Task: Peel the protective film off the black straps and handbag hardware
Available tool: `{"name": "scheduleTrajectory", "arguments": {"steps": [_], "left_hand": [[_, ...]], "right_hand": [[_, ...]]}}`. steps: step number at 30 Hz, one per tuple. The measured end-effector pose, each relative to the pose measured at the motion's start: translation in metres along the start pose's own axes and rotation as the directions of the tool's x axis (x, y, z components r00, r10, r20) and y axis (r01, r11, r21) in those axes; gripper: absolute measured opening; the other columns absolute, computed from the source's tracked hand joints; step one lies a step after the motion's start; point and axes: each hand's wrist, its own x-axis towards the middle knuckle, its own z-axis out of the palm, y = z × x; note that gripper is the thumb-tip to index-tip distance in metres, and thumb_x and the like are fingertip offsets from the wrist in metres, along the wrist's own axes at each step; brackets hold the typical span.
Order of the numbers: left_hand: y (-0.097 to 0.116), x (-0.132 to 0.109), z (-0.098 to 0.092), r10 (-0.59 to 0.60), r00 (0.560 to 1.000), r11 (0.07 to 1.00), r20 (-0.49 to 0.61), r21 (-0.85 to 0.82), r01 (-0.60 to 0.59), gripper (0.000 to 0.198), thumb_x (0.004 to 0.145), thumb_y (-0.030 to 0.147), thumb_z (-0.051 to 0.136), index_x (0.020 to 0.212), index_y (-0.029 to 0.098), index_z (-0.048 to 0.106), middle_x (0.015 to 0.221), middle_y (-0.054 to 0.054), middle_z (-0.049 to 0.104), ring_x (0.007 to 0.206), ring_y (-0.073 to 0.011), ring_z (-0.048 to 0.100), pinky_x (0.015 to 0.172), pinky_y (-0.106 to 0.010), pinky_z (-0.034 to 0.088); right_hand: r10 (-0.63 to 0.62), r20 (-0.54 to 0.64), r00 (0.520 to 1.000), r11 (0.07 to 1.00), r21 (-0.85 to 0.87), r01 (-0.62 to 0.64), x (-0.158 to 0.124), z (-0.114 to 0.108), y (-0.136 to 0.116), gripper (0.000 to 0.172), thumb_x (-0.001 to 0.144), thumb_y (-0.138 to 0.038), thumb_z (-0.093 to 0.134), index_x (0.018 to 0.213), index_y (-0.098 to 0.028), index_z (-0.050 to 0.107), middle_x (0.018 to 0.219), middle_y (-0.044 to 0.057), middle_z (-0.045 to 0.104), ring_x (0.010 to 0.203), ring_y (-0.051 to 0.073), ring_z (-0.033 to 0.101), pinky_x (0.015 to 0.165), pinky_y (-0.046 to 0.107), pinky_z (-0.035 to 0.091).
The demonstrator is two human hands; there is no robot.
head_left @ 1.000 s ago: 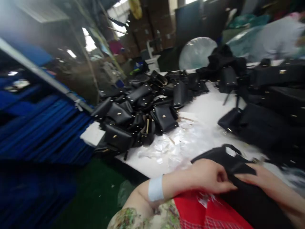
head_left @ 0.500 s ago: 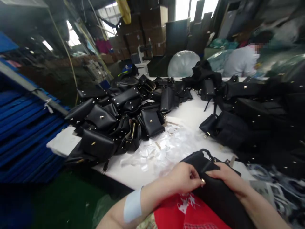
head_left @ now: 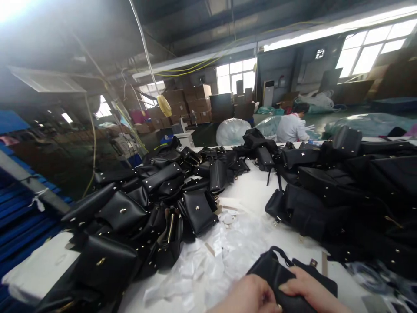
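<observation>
A black leather-look bag [head_left: 272,271] with a thin loop strap is at the bottom of the view, right of the middle. My right hand [head_left: 309,289] grips its top side, thumb pressed on the black surface. My left hand [head_left: 249,295] is closed at the bag's left side, fingers curled in against it; a small gold-coloured spot shows near its fingertips. The lower part of the bag and both forearms are cut off by the frame edge. Crumpled clear plastic and white paper pieces [head_left: 198,267] lie on the white table [head_left: 247,189] just beyond my left hand.
Black bags with gold fittings are heaped at the left [head_left: 122,211], and more black bags [head_left: 325,211] are piled at the right. Coiled clear-wrapped items [head_left: 368,276] lie at the lower right. Blue stacked panels [head_left: 16,221] stand far left. Across the table, a person in white [head_left: 291,128] bends down.
My view has tilted up, so the hands and bag sit lower in the picture and the red cloth is out of sight. Both hands remain on the bag.
</observation>
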Motion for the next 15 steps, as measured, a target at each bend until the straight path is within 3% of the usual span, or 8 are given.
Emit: {"name": "scheduleTrajectory", "arguments": {"steps": [5, 7, 9, 12, 15], "left_hand": [[0.015, -0.023, -0.008, 0.132, 0.991, 0.949, -0.011, -0.289, -0.130, 0.021, 0.082, 0.036, 0.059, 0.075, 0.016, 0.062, 0.069, -0.002, 0.065, 0.063, -0.0132, 0.057, 0.061, -0.024, 0.045], [0.016, -0.027, -0.017, 0.177, 0.984, 0.877, -0.024, -0.449, -0.169, 0.027, 0.087, 0.041, 0.056, 0.077, 0.016, 0.057, 0.072, -0.003, 0.063, 0.061, -0.0107, 0.054, 0.058, -0.023, 0.044], [0.011, -0.025, -0.025, 0.165, 0.983, 0.813, -0.077, -0.554, -0.180, 0.028, 0.089, 0.043, 0.055, 0.082, 0.017, 0.053, 0.084, -0.005, 0.065, 0.060, -0.0092, 0.053, 0.052, -0.021, 0.042], [0.000, -0.020, -0.025, 0.107, 0.991, 0.781, -0.077, -0.610, -0.132, 0.027, 0.089, 0.042, 0.056, 0.081, 0.018, 0.047, 0.092, -0.007, 0.067, 0.056, -0.0084, 0.054, 0.048, -0.021, 0.042], [-0.005, -0.018, -0.015, 0.099, 0.993, 0.816, -0.068, -0.566, -0.120, 0.024, 0.087, 0.039, 0.059, 0.091, 0.018, 0.050, 0.073, 0.002, 0.060, 0.050, -0.0078, 0.052, 0.049, -0.021, 0.043]], "right_hand": [[0.103, -0.016, 0.995, 0.980, 0.172, -0.099, -0.008, -0.008, -0.002, 0.022, 0.050, -0.025, 0.072, 0.068, -0.013, 0.068, 0.062, 0.004, 0.067, 0.058, 0.019, 0.061, 0.063, 0.029, 0.048], [0.223, 0.006, 0.975, 0.950, 0.222, -0.219, -0.009, -0.018, 0.000, 0.024, 0.052, -0.024, 0.071, 0.074, -0.013, 0.068, 0.067, 0.005, 0.070, 0.060, 0.019, 0.063, 0.065, 0.030, 0.050], [0.368, 0.090, 0.925, 0.877, 0.297, -0.378, -0.009, -0.031, 0.006, 0.026, 0.061, -0.030, 0.066, 0.080, -0.012, 0.068, 0.073, 0.008, 0.073, 0.063, 0.021, 0.065, 0.068, 0.033, 0.052], [0.464, 0.140, 0.875, 0.796, 0.369, -0.481, -0.012, -0.041, 0.013, 0.032, 0.070, -0.033, 0.056, 0.089, -0.010, 0.068, 0.076, 0.010, 0.074, 0.064, 0.022, 0.067, 0.069, 0.033, 0.054], [0.471, 0.139, 0.871, 0.781, 0.393, -0.485, -0.014, -0.041, 0.013, 0.035, 0.072, -0.031, 0.051, 0.094, -0.008, 0.067, 0.078, 0.011, 0.074, 0.066, 0.022, 0.069, 0.071, 0.033, 0.055]]}}
